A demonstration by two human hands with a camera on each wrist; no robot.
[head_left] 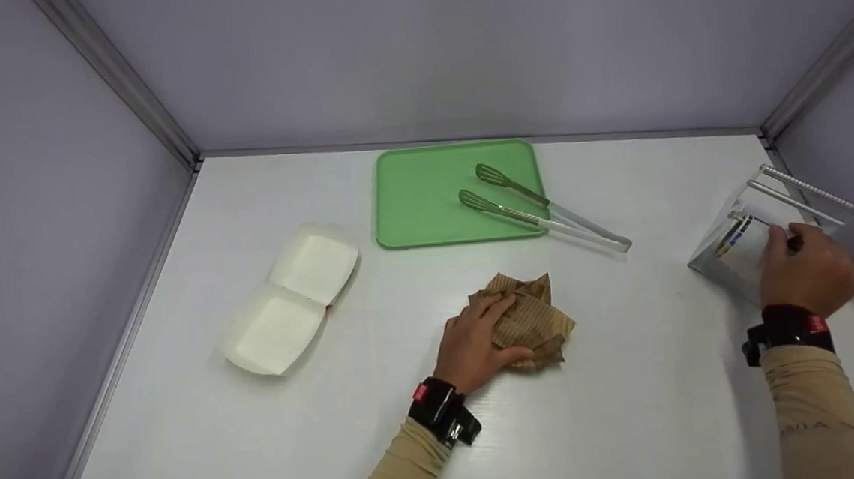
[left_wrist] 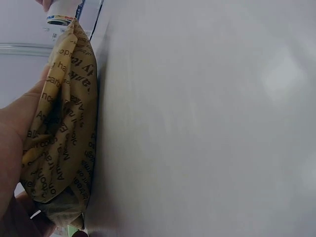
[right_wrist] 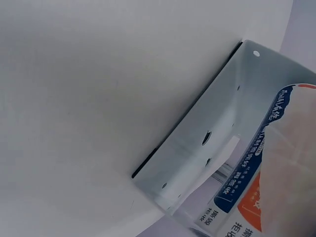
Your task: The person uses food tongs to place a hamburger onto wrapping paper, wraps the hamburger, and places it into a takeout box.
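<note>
A crumpled bundle of brown printed wrapping paper (head_left: 534, 322) lies on the white table. My left hand (head_left: 472, 349) holds it from its left side, fingers over the top and thumb along the near edge. The left wrist view shows the bundle (left_wrist: 64, 123) close up, with folded flaps and dark lettering; what is inside is hidden. At the far right, my right hand (head_left: 812, 269) has its fingers curled at a metal dispenser (right_wrist: 195, 143) and pinches the strip of a printed label roll (right_wrist: 291, 163). Its fingertips are partly hidden.
A green tray (head_left: 425, 209) lies at the back, with metal tongs (head_left: 584, 225) resting across its right edge. An open white clamshell box (head_left: 275, 329) sits on the left. Grey walls (head_left: 459, 49) enclose the table's back and sides.
</note>
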